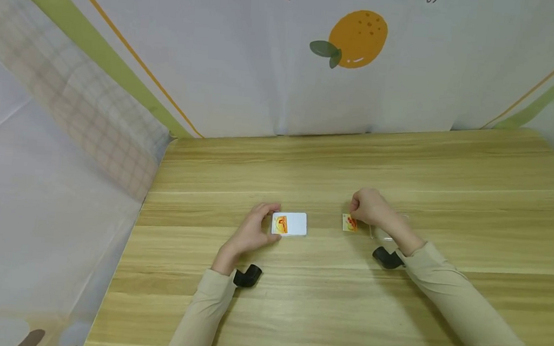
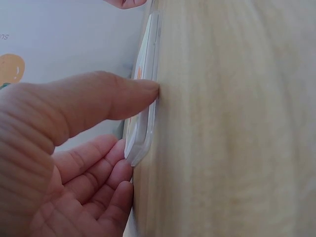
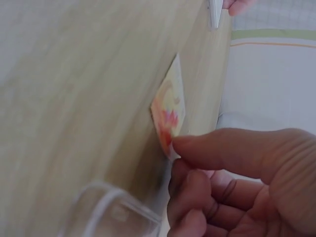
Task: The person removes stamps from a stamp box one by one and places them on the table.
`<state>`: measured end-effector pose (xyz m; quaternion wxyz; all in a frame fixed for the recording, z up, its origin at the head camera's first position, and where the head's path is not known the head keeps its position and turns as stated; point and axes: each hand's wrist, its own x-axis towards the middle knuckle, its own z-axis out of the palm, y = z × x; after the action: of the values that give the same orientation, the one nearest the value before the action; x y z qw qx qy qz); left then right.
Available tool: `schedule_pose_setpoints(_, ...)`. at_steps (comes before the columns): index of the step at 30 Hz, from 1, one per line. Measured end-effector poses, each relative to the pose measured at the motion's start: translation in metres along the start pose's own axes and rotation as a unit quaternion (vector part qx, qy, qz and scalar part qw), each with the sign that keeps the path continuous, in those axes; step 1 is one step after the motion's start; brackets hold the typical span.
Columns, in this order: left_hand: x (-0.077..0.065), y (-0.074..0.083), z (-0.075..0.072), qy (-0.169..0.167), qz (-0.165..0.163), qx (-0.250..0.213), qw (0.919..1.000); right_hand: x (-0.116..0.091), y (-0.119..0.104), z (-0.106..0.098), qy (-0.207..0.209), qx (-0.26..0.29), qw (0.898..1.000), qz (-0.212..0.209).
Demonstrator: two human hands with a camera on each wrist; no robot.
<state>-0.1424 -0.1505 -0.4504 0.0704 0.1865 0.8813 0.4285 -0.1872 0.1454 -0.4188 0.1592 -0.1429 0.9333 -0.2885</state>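
Observation:
On the table lies a flat white box [image 1: 297, 223] with rounded corners and a clear edge. A small orange-and-yellow picture [image 1: 280, 225] covers its left part. My left hand [image 1: 252, 231] holds this box from the left, thumb on the near edge and fingers at the far one. To the right, my right hand [image 1: 371, 206] pinches a small square picture card [image 1: 349, 222] by one corner between thumb and forefinger. In the right wrist view the card [image 3: 169, 106] is tilted, red and yellow on its face. Whether it touches the table I cannot tell.
A clear plastic cover [image 3: 111, 210] lies beside the right hand, partly hidden by the forearm in the head view. The wooden table [image 1: 295, 315] meets a printed cloth [image 1: 247, 56] at its far edge. Black camera mounts [image 1: 247, 276] stick out from both wrists.

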Motion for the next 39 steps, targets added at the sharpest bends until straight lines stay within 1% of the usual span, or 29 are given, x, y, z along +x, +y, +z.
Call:
schedule_pose_setpoints(5, 0.001, 0.000, 0.000, 0.003, 0.005, 0.000, 1.0000, 0.002, 0.004, 0.001, 0.010, -0.006, 1.000, -0.013)
schedule_pose_setpoints(12, 0.000, 0.002, -0.002, 0.000, -0.004, 0.018, 0.9998, 0.000, 0.002, 0.000, 0.008, 0.001, 1.000, -0.025)
schedule_pose_setpoints(16, -0.001, 0.002, -0.002, 0.000, -0.005, 0.020, 0.9998, 0.000, 0.003, 0.000, 0.008, 0.008, 1.000, -0.027)
schedule_pose_setpoints(19, 0.000, 0.001, -0.001, -0.002, -0.007, 0.017, 0.9998, 0.001, 0.007, 0.000, 0.009, 0.020, 0.999, -0.037)
schedule_pose_setpoints(20, 0.000, 0.002, -0.001, -0.003, -0.008, 0.017, 0.9998, 0.001, 0.009, 0.001, 0.016, 0.024, 0.998, -0.052)
schedule_pose_setpoints(23, 0.000, 0.001, -0.001, -0.005, -0.009, 0.015, 0.9998, 0.001, 0.011, 0.001, 0.018, 0.030, 0.997, -0.063)
schedule_pose_setpoints(26, 0.000, 0.001, -0.001, -0.003, -0.007, 0.016, 0.9998, 0.001, 0.009, 0.000, 0.018, 0.029, 0.998, -0.059)
schedule_pose_setpoints(27, 0.000, 0.001, -0.001, -0.003, -0.006, 0.016, 0.9999, 0.000, 0.007, 0.000, 0.011, 0.028, 0.999, -0.045)
schedule_pose_setpoints(31, -0.001, 0.001, -0.001, -0.002, -0.002, 0.014, 0.9999, -0.001, 0.002, -0.001, 0.007, 0.024, 0.999, -0.029)
schedule_pose_setpoints(36, 0.000, 0.000, -0.001, 0.000, -0.002, 0.014, 0.9999, -0.001, -0.002, -0.002, 0.004, 0.025, 0.999, -0.023)
schedule_pose_setpoints(39, 0.000, 0.000, 0.000, 0.001, -0.004, 0.015, 0.9999, 0.000, -0.003, -0.002, 0.003, 0.025, 0.999, -0.028)
